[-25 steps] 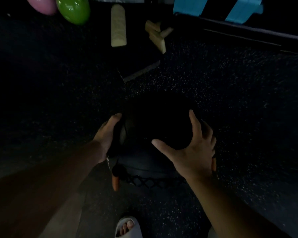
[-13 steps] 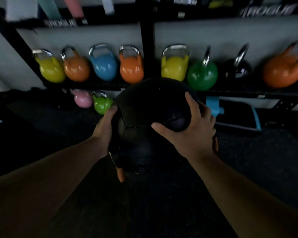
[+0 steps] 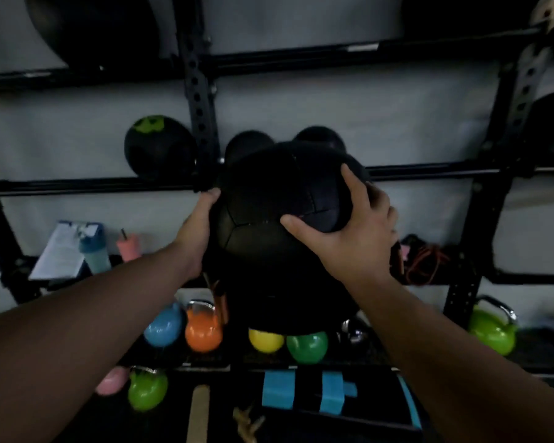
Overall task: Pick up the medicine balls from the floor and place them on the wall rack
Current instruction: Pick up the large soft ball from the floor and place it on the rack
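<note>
A large black medicine ball (image 3: pixel 269 225) is held up in front of the black wall rack (image 3: pixel 199 100). My left hand (image 3: pixel 195 228) presses its left side and my right hand (image 3: pixel 349 231) grips its upper right, fingers spread. The ball is level with the rack's middle rail (image 3: pixel 429 171), where other black balls rest: one with a green mark (image 3: pixel 159 148) to the left of the upright and two partly hidden behind the held ball (image 3: pixel 247 143). An orange-handled jump rope (image 3: pixel 218 298) dangles under the ball's left side.
Coloured kettlebells (image 3: pixel 202 330) line the low shelf, with a green one (image 3: pixel 493 327) at right. A clipboard (image 3: pixel 61 251) and bottles (image 3: pixel 92 251) stand on the left shelf, a rope tangle (image 3: pixel 426 263) on the right. Big black balls (image 3: pixel 93 27) sit on the top shelf.
I have lifted the ball from the floor up to rack height, and the view has swung from the floor to the rack's middle shelves. Both hands keep the same grip.
</note>
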A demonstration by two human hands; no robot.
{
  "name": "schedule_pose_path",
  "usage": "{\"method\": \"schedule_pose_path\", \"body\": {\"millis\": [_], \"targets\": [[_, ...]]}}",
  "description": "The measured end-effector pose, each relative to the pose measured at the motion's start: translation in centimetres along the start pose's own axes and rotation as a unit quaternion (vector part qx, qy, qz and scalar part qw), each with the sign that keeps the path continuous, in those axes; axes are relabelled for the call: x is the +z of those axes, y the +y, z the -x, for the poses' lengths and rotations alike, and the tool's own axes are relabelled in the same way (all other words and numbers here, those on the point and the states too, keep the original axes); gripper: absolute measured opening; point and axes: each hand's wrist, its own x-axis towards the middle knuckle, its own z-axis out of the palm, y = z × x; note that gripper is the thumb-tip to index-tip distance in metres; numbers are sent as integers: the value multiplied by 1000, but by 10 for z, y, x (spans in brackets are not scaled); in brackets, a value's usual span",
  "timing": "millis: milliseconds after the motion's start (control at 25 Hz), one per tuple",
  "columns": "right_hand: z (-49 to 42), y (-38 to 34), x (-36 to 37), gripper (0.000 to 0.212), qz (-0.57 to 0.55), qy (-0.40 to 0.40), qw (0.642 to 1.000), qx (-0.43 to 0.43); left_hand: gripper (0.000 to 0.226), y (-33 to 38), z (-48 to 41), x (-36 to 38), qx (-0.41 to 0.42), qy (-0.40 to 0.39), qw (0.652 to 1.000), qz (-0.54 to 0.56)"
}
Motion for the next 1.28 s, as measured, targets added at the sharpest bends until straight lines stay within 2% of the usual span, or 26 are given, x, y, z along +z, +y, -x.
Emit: {"method": "schedule_pose_path", "body": {"millis": [200,400,600,800,920,1000,1080,1120,1200,1280], "targets": [[-110,-24,-90,117,22,65,996,-52,58,103,-5,104,78,-81,994,12],[-197,-9,-129,115,37,95,992,-76,59,144,-52,190,103,-136,984,46],[-280,51,-125,114,67,135,987,-63,64,137,-142,273,109,-191,975,42],[-361,130,-113,115,92,142,985,-17,73,114,-235,356,79,-208,975,26],[-419,195,-98,113,83,121,989,-15,88,94,-293,401,50,-223,974,-12],[-452,242,-80,112,92,80,992,-16,106,65,-329,423,50,-188,979,-55],[-504,277,-66,112,81,58,995,-5,130,49,-359,448,106,-122,982,-97],[-534,290,-60,111,62,57,996,4,133,51,-369,461,162,-86,976,-119],[-592,305,-47,107,23,26,999,11,120,63,-384,484,284,-49,938,-193],[-636,319,-37,98,-11,-20,1000,9,110,67,-390,506,367,-55,878,-304]]}}
